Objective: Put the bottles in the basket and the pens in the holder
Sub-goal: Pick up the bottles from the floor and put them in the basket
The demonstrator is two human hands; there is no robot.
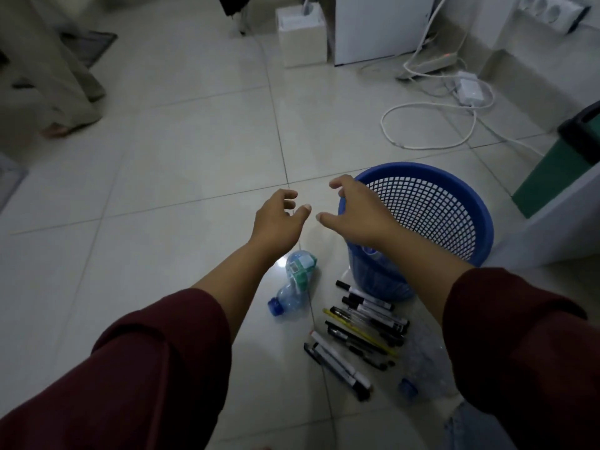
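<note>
Looking down from the head camera, I see both arms in dark red sleeves stretched out over a pale tiled floor (162, 151). On the far left a folded beige cloth (55, 76) hangs down to the tiles. My left hand (276, 219) hovers above the floor with its grip loose, fingers curled and spread, holding nothing. Just below that wrist, nearer to me, a clear plastic bottle (292, 284) with a blue cap and a green label lies on its side on the floor. My right hand (357, 209) is close beside the left, thumb tips nearly meeting, and its grip is likewise open and empty; it hangs over the left edge of the blue mesh basket (454, 203), which stands upright on the floor. Something pale shows through the basket's near wall, but I cannot tell what it is. Near the basket's base, on my side, a loose pile of pens and markers (363, 323) lies scattered on the tiles, mostly black and white with one yellow. Right of the pens, partly under my right forearm, a second crumpled clear bottle (422, 362) with a blue cap lies on its side. Far right, white cables (431, 125) loop across the floor beside a green bin (558, 170). I see no pen holder.
</note>
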